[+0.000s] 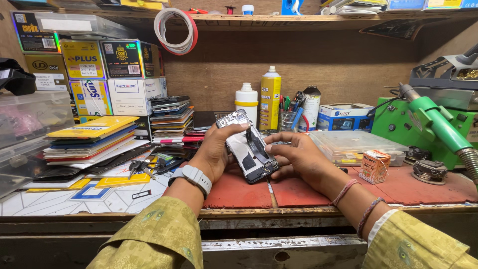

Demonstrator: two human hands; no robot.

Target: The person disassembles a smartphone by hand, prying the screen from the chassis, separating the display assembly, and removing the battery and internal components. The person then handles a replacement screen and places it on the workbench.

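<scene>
Opened smartphone point(247, 148) held above the red mat point(298, 192), at frame centre, back cover off and internals facing up. Gripped along its 9 o'clock edge by the left hand point(213, 154): thumb hooked over the upper edge near the camera end, remaining fingers wrapped beneath and mostly hidden, closed on the body. Pressed from the 3 o'clock side by the right hand point(298, 158): fingers point(275, 147) held close together, tips resting on the lower half of the exposed interior; thumb tucked under near the bottom corner, contact there not clear.

Long axis running from about 11 o'clock to 5 o'clock, camera end toward 11, bottom end toward 5, face tilted slightly toward the viewer.

Left wrist bent inward, grey watch point(191, 177) strapped on. Right wrist flatter, thread bracelets point(356, 199) on it, forearm entering from 5 o'clock. Clear plastic box point(361, 147) at 3 o'clock of the right hand, keys point(139, 167) at 9 o'clock of the left.
</scene>
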